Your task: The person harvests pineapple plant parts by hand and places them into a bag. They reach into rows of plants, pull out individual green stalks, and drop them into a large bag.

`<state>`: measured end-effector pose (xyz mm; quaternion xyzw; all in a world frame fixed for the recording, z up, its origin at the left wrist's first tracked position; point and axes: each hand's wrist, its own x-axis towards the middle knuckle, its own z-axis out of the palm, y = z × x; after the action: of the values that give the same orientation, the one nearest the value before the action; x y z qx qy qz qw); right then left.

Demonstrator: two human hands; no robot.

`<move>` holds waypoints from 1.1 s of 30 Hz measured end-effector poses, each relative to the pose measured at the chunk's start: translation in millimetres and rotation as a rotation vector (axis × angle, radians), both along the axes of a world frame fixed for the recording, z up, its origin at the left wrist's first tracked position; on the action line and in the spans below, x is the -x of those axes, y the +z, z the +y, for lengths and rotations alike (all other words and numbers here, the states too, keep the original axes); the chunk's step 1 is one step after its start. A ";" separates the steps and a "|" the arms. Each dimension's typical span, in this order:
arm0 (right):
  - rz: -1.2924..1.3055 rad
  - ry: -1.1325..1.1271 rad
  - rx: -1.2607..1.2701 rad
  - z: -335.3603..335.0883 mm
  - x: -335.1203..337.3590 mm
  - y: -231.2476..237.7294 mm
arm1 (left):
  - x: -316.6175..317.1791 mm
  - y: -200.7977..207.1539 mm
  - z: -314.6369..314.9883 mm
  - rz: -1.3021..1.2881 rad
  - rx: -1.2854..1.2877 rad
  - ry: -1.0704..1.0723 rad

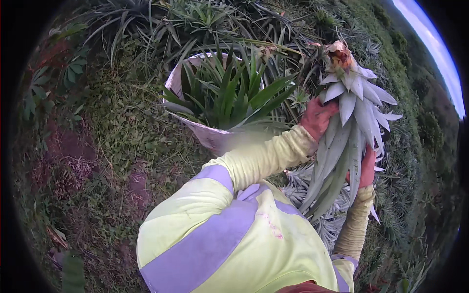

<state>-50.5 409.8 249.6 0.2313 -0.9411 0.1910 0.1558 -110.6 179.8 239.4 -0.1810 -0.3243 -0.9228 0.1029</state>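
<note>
A large pineapple sucker (pixel 349 110) hangs upside down at the right, its torn, brownish-orange butt end on top and its long grey-green leaves drooping. My left hand (pixel 318 118) grips it from the left side, just below the short upper leaves, with the fingertips tucked behind them. Lower down on the right, my right hand (pixel 367 167) is closed around the leaves, partly covered by them. Left of my hands stands an open white sack (pixel 202 129), with green pineapple suckers (pixel 227 93) packed upright in it, leaves pointing up.
Spiky pineapple plants (pixel 200 17) grow along the far side, and more stand on the right slope (pixel 398 195). Weeds and low grass (pixel 127 112) cover the ground at left, with bare reddish soil (pixel 139 185) showing through. A leafy seedling (pixel 39 90) rises at far left.
</note>
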 end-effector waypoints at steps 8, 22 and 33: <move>-0.062 0.218 0.211 -51.2 63.2 33.7 | -4.2 44.4 -67.0 0.072 -0.218 0.014; 0.152 0.397 -0.745 -263.3 183.0 213.2 | 138.7 -50.4 -423.7 -0.642 2.406 0.558; 0.154 0.506 -1.180 -447.6 249.7 65.0 | 223.8 -124.2 -472.9 -0.491 2.230 0.155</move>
<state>-300.1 -37.8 314.6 0.5059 -0.7904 -0.3450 0.0198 -334.4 -293.1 115.2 0.0339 -0.9840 -0.1232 -0.1242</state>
